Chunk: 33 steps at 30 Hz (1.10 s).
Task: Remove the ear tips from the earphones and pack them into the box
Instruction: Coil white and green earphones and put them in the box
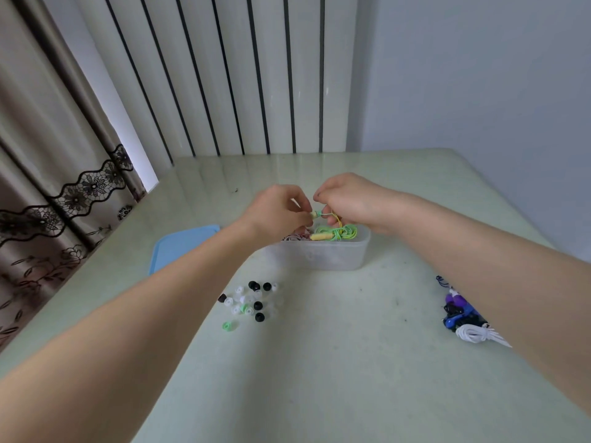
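Right now both hands are up over the box (319, 255), a clear plastic tub in the middle of the table (351, 362). The left hand (277, 212) and the right hand (347, 199) meet just above its rim, each with fingers curled in a pinch on a green earphone (316, 215); its small cream-coloured end shows between the fingertips. The green cord hangs down from there into a coil (340, 233) lying at the top of the box, on other cords that I can't make out clearly.

Nearer the person, on the bare table, lies a scatter of loose tips (248, 302): black ones, clear ones and a couple of green ones, close together but outside the box. A blue lid (179, 247) lies flat to the left of the box, partly behind the left forearm. Off to the right, half hidden by the right forearm, sits a heap of blue, purple and white earphones (463, 318). A curtain (48, 187) hangs at the far left.
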Tool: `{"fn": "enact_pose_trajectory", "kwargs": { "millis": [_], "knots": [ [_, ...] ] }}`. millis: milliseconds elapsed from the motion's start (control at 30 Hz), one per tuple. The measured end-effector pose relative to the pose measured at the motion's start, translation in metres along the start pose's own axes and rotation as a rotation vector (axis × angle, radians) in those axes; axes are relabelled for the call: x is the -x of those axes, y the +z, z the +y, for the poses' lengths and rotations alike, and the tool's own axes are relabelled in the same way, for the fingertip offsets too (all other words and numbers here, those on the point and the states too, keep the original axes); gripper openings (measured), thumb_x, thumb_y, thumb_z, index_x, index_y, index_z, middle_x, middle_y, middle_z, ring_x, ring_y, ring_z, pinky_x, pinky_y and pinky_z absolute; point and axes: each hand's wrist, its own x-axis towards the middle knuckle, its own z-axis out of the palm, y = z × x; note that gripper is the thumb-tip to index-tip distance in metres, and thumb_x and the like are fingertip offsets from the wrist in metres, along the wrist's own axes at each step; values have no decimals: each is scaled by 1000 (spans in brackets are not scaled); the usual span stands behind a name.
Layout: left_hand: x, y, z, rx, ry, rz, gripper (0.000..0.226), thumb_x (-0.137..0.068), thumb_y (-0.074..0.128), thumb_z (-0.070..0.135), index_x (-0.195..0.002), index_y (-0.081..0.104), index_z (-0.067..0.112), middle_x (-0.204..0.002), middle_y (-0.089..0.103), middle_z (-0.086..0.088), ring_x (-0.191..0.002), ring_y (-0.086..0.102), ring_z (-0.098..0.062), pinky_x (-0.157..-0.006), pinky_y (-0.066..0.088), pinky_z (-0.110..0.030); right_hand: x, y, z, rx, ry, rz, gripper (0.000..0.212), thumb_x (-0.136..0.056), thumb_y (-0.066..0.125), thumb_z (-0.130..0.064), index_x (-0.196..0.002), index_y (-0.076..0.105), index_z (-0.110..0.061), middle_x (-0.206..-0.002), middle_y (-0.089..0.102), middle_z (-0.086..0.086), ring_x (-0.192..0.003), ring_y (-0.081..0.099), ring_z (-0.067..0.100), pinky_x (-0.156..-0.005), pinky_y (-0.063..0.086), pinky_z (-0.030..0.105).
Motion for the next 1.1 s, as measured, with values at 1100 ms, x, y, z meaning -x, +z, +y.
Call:
{"fn": "enact_pose_trajectory", "kwargs": {
  "millis": [1100],
  "knots": [
    [109, 72, 56, -362, 312, -339, 23, -95, 64, 24, -118, 64, 21, -106, 66, 4, -82, 57, -14, -83, 54, -30, 137, -55, 58, 1239, 139, -261, 32, -82, 58, -2, -111, 67, -10, -115, 68, 7, -85, 57, 23, -54, 38, 24]
  ]
}}
